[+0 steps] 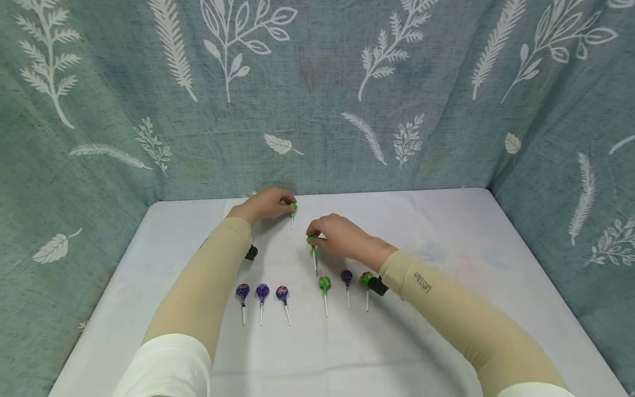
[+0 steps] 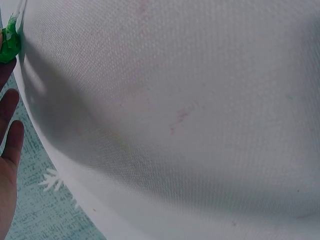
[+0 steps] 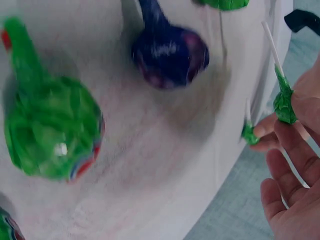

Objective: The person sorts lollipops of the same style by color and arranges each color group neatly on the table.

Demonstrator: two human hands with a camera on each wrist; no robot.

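Note:
Near the table's back edge my left hand (image 1: pixel 268 204) pinches a green-wrapped lollipop (image 1: pixel 294 207) by its head, its white stick pointing toward me. That same candy's green wrapper (image 2: pixel 10 45) shows at the left border of the left wrist view. Closer in and to the right, my right hand (image 1: pixel 339 234) holds another green lollipop (image 1: pixel 311 239) between thumb and index finger, its stick also pointing toward me. In the right wrist view this lollipop (image 3: pixel 284 105) has its head between the fingertips, while the other fingers are loosely bent.
Three purple lollipops (image 1: pixel 262 291) lie in a row at the front left. To their right lie a green lollipop (image 1: pixel 324 283), a dark purple one (image 1: pixel 346 275) and a green-and-red one (image 1: pixel 366 278), partly by the right wrist's black camera (image 1: pixel 378 285). A patterned curtain (image 1: pixel 317 110) rises behind the white table (image 1: pixel 436 231).

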